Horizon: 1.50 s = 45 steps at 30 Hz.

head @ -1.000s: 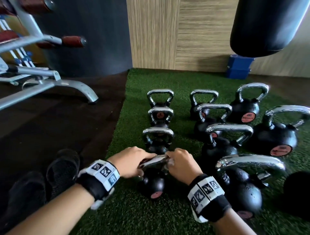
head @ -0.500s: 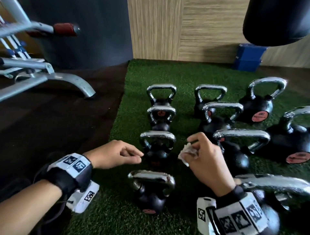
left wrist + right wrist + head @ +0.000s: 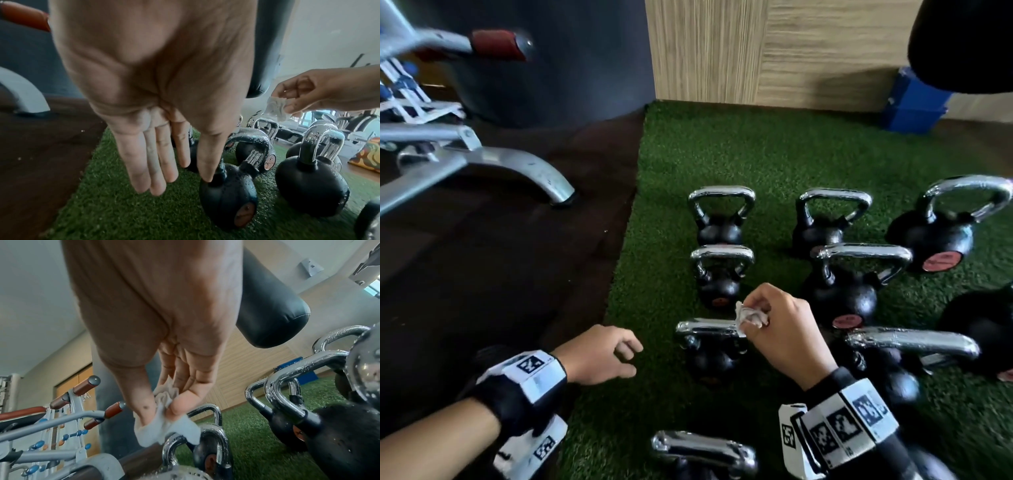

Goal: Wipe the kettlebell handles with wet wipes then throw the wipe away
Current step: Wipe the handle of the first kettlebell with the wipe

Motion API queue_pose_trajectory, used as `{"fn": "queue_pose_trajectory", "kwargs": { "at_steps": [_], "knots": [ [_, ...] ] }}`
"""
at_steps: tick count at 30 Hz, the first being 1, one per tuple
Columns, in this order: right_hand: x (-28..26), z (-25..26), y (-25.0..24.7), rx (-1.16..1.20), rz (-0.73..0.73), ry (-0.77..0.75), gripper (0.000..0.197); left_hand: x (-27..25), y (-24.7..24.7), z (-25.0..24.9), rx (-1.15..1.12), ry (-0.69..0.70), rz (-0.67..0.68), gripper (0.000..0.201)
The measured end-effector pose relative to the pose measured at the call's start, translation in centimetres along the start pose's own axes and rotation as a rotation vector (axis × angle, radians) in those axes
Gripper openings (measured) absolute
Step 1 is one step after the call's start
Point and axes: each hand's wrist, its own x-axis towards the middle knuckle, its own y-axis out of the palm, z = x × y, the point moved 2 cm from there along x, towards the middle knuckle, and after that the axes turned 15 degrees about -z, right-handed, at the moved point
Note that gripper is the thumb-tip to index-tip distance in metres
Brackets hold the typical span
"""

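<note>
On the green turf [image 3: 774,164] by its left edge, plenty of handles look unwiped. Your right hand [image 3: 782,329] pinches the crumpled wipe [image 3: 748,317] over the kettlebell handle [image 3: 705,328]; your left hand [image 3: 599,356] hangs loosely curled, holding nothing.

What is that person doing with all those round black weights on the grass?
The person is cleaning kettlebell handles. Their right hand pinches a crumpled white wipe just above the shiny handle of a small kettlebell in the left column on the green turf. Their left hand holds nothing and hangs beside it, fingers relaxed. More kettlebells stand around.
</note>
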Motion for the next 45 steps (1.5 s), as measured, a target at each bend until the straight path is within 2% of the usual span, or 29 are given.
{"fn": "queue_pose_trajectory", "kwargs": {
  "at_steps": [4, 9, 10, 13, 15, 20, 22, 25, 29, 33, 36, 40, 45],
  "knots": [
    [0.4, 0.1, 1.9, 0.011, 0.027, -0.039, 0.011, 2.1, 3.6, 0.5, -0.157, -0.036, -0.040, 0.055],
    [1.0, -0.4, 3.3, -0.098, 0.183, -0.102, 0.010, 5.0, 8.5, -0.7, -0.283, -0.014, -0.057, 0.090],
    [1.3, -0.3, 3.4, -0.121, 0.218, -0.104, 0.009, 5.5, 9.3, -1.0, -0.312, 0.008, -0.064, 0.090],
    [2.7, 0.4, 3.8, -0.201, 0.344, -0.120, 0.012, 6.4, 11.3, -2.1, -0.410, 0.005, -0.093, 0.071],
    [3.4, 1.0, 4.1, -0.268, 0.406, -0.151, 0.016, 6.9, 12.2, -2.7, -0.420, 0.006, -0.137, 0.074],
    [2.7, 1.9, 5.3, -0.363, 0.454, -0.208, 0.017, 7.3, 13.2, -2.9, -0.432, -0.002, -0.193, 0.075],
    [2.2, 1.6, 5.4, -0.366, 0.434, -0.199, 0.016, 7.3, 13.3, -3.0, -0.454, -0.009, -0.215, 0.065],
    [1.5, 0.5, 4.6, -0.355, 0.357, -0.094, 0.017, 7.3, 13.0, -3.6, -0.470, 0.029, -0.227, 0.055],
    [0.6, -1.1, 3.5, -0.323, 0.195, 0.084, 0.021, 7.3, 13.0, -3.5, -0.509, 0.053, -0.224, 0.063],
    [-0.7, -1.6, 4.0, -0.251, 0.085, 0.090, 0.025, 7.7, 12.9, -3.5, -0.544, 0.091, -0.214, 0.069],
    [-1.0, -2.8, 3.6, -0.166, -0.059, 0.207, 0.029, 7.7, 13.0, -3.5, -0.572, 0.108, -0.196, 0.076],
    [-0.8, -4.3, 3.5, -0.198, 0.001, 0.342, 0.029, 7.6, 12.7, -3.5, -0.601, 0.118, -0.172, 0.078],
    [0.2, -5.6, 3.4, -0.152, 0.040, 0.386, 0.014, 7.8, 12.4, -3.6, -0.584, 0.154, -0.171, 0.077]
  ]
}}
